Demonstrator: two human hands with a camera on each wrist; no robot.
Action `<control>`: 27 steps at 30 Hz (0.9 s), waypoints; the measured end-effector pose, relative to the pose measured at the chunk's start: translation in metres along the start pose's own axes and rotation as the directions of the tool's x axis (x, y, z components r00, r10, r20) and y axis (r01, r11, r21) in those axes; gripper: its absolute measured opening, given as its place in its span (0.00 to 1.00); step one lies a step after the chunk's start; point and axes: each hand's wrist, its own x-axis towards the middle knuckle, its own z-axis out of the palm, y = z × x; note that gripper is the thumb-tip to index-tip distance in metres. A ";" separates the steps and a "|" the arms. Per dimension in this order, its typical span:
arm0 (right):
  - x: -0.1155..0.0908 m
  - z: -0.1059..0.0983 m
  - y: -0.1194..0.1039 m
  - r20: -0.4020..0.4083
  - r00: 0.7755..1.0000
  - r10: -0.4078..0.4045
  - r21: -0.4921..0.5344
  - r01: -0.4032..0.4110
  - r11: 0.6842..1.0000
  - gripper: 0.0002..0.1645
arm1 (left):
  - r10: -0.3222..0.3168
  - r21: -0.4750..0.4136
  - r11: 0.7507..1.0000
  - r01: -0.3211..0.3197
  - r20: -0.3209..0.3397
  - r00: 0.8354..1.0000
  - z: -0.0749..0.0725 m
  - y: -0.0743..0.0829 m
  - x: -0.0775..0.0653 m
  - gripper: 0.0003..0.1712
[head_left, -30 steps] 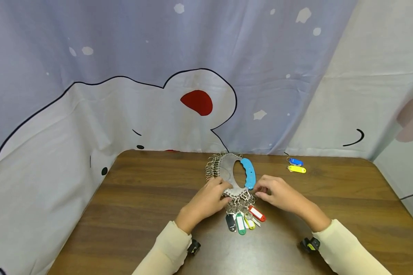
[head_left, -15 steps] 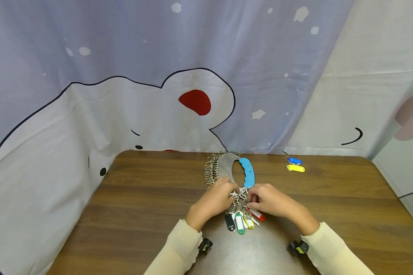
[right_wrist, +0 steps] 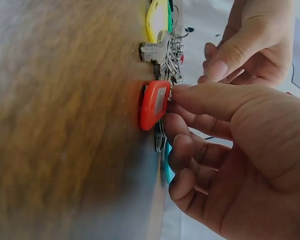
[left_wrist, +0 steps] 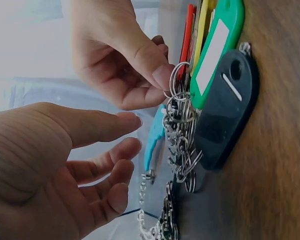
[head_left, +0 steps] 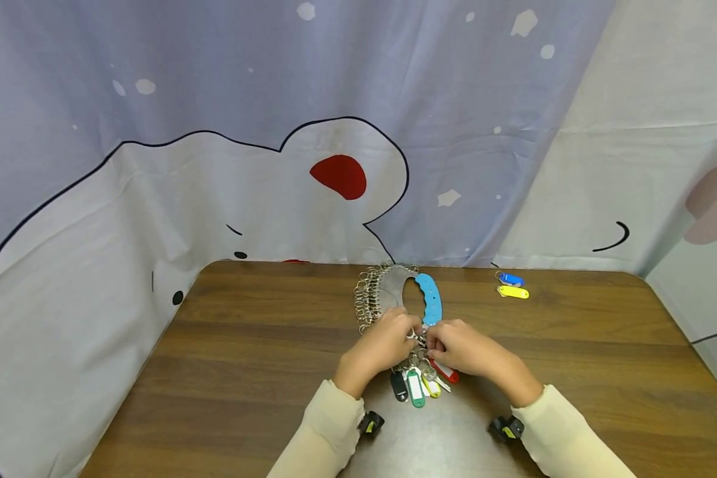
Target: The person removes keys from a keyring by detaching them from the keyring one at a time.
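A crescent-shaped metal key holder with a blue handle lies on the table, small clips and rings along its curved edge. At its near end my right hand pinches a key ring by the red key tag between thumb and forefinger. Facing it, my left hand hovers at the clips, thumb and bent fingers apart with nothing between them in the left wrist view. Below the hands lie a black key tag, a green key tag, a yellow key tag and a silver key.
A blue key tag and another yellow key tag with rings lie at the back right of the wooden table. Behind the table hangs a printed curtain. A dark device is strapped at each wrist.
Both hands have come closer together over the near end of the key holder. My right hand has moved down and left onto the ring by the red tag; my left hand has shifted right.
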 end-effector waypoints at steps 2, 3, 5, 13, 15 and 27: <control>0.001 0.000 0.000 0.010 1.000 0.010 0.000 -0.010 1.000 0.11 | -0.008 -0.012 1.000 0.008 0.007 1.000 0.001 0.001 0.001 0.07; 0.001 0.000 0.000 0.010 1.000 0.008 0.001 -0.008 1.000 0.11 | -0.010 -0.019 1.000 0.010 0.009 1.000 0.001 0.001 0.001 0.07; 0.001 0.000 0.000 0.010 1.000 0.009 0.000 -0.009 1.000 0.11 | -0.014 -0.031 0.999 0.014 0.006 1.000 0.001 0.001 0.002 0.06; -0.003 -0.001 -0.002 -0.049 0.999 -0.021 -0.002 0.021 1.000 0.09 | -0.021 -0.097 0.995 0.019 -0.020 1.000 0.006 0.000 0.005 0.09; -0.005 -0.002 -0.002 -0.073 0.997 -0.034 -0.017 0.033 0.999 0.09 | -0.014 -0.105 0.994 0.011 -0.027 1.000 0.007 -0.001 0.005 0.10; -0.006 -0.008 -0.002 -0.137 0.990 -0.047 -0.016 0.045 0.999 0.11 | 0.029 -0.110 0.993 -0.032 -0.023 0.999 0.009 -0.003 0.007 0.12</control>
